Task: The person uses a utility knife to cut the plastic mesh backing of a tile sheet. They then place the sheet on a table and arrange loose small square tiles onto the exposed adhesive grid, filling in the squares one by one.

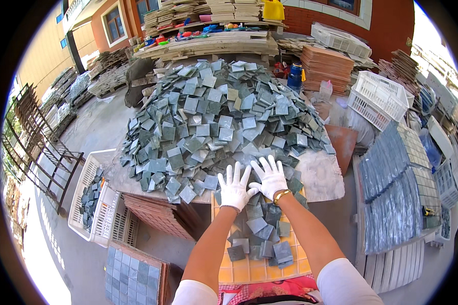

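My left hand [234,188], in a white glove, lies with fingers spread at the near edge of a large heap of square grey-green stone tiles [202,130]. Beside it, thumb to thumb, my right hand [270,178] is also gloved and spread, with a gold bracelet at the wrist. Both hands rest over tiles and grip none. Under my wrists and forearms is a yellow-orange gridded tray [233,273]. Several loose tiles [259,227] lie on it, overlapping and at odd angles.
A white crate [107,213] with tiles stands at the left, near a stack of reddish boards [160,216]. A gridded tile panel [130,277] lies at lower left. Wrapped tile stacks [392,203] fill the right side, below white crates [379,99]. A metal rack [40,147] stands far left.
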A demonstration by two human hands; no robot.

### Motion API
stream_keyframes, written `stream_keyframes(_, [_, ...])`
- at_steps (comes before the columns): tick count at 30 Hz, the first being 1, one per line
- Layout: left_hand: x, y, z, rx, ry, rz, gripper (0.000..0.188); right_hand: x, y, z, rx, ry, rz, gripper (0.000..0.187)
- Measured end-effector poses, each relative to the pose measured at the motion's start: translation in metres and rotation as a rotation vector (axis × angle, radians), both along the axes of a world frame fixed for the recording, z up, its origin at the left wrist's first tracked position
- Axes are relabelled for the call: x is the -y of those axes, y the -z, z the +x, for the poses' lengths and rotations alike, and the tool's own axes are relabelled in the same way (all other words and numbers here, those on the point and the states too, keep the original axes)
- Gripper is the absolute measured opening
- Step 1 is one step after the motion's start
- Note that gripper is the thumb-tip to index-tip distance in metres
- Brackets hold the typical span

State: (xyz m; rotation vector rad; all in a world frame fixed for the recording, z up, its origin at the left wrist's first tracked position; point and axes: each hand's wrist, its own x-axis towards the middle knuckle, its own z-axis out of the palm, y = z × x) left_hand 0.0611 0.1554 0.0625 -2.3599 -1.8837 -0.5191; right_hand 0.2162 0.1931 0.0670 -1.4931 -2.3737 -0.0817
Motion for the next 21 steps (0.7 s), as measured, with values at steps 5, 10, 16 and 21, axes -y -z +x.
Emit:
stream_keyframes(5, [0.051, 0.018, -0.017, 0.023, 0.2, -0.203, 0.074, 0.06, 0.004, 0.028, 0.0, -0.235, -0.186, 0.057])
stream_keyframes(10, [0.135, 0.002, -0.051, -0.073, 0.087, -0.162, 0.071, 0.146, -0.011, 0.079, -0.215, -0.194, -0.29, 0.045])
stream_keyframes(16, [0.223, 0.013, -0.044, 0.245, 0.003, -0.191, 0.076, 0.232, -0.004, 0.113, -0.361, -0.15, -0.501, 0.051])
stream_keyframes(21, [0.232, 0.024, -0.038, 0.182, -0.076, -0.184, 0.07, 0.212, 0.008, 0.104, -0.214, -0.296, -0.498, 0.05])
